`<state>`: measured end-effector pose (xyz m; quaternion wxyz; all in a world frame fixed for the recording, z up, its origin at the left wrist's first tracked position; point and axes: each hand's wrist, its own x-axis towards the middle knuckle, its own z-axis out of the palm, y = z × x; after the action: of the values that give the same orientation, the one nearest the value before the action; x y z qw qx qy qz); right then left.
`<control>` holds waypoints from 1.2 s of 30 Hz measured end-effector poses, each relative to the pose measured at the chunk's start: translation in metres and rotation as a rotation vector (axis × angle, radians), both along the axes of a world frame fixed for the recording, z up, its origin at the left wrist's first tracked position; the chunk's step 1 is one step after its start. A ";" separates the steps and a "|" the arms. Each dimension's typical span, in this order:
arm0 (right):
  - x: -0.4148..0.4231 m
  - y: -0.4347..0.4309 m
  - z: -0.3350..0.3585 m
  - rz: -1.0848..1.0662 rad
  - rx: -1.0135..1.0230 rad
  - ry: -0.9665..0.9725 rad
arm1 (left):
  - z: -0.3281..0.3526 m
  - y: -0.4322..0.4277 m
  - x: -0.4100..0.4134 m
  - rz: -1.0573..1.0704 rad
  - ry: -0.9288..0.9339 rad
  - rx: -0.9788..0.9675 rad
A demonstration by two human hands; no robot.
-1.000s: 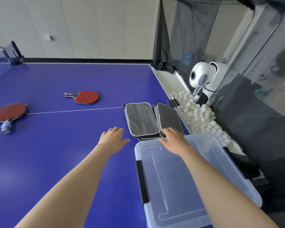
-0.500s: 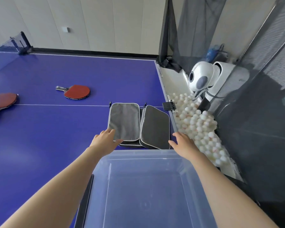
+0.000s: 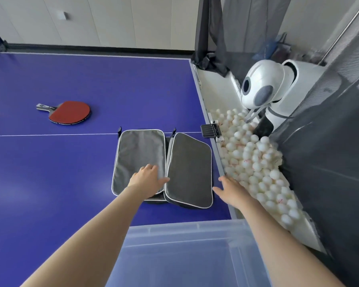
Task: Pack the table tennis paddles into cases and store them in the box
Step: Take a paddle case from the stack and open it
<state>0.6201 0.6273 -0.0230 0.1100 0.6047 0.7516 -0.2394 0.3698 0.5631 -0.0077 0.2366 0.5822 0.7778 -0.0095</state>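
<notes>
Two grey paddle cases lie side by side on the blue table near its right edge. My left hand [image 3: 148, 179] rests flat on the near end of the left case [image 3: 139, 154], fingers straight. My right hand [image 3: 229, 188] is open just right of the right case [image 3: 190, 170], at the table's edge, holding nothing. A red paddle [image 3: 69, 111] lies farther out to the left, handle pointing left. The clear plastic box [image 3: 187, 235] sits at the near edge, below both cases.
A trough of several white balls [image 3: 255, 162] runs along the table's right side, with a white ball machine [image 3: 261, 88] behind it and dark netting [image 3: 323, 141] around. A small black clip [image 3: 209, 130] sits at the table edge. A white centre line crosses the table.
The view has shifted forward, so the box now sits lower in frame. My left hand has moved onto the left case. My right hand has gone to the right case's side. The second paddle is out of view.
</notes>
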 end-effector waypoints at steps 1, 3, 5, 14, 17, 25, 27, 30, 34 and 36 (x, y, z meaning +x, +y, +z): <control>-0.002 0.005 -0.006 -0.011 -0.025 -0.004 | -0.006 0.007 0.002 0.011 -0.013 -0.007; -0.007 0.011 -0.013 -0.028 -0.078 -0.014 | -0.015 0.017 0.006 0.044 -0.049 -0.027; -0.010 0.019 -0.023 -0.053 -0.138 -0.031 | -0.026 0.026 0.008 0.083 -0.086 -0.069; -0.032 0.040 -0.048 -0.296 -0.331 0.142 | -0.051 0.046 0.024 0.235 -0.277 -0.018; -0.032 0.042 -0.050 -0.427 -0.318 0.252 | -0.052 0.048 0.025 0.324 -0.371 0.024; -0.025 0.040 -0.031 -0.636 -0.120 0.603 | -0.044 0.049 0.017 0.632 -0.854 0.131; -0.029 0.038 -0.021 -0.693 -0.152 0.720 | -0.035 0.046 0.015 0.652 -0.930 0.161; -0.038 0.036 -0.007 -0.737 -0.151 0.827 | -0.015 0.038 0.013 0.650 -1.031 0.219; -0.052 0.024 0.016 -0.682 -0.074 0.925 | 0.014 0.011 0.000 0.670 -1.165 0.264; -0.058 0.012 0.032 -0.615 -0.038 0.999 | 0.027 -0.007 -0.009 0.680 -1.241 0.263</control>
<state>0.5618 0.6389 0.0092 -0.3212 0.6068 0.4979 -0.5298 0.3606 0.5558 0.0195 0.5530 0.2295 0.6329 0.4910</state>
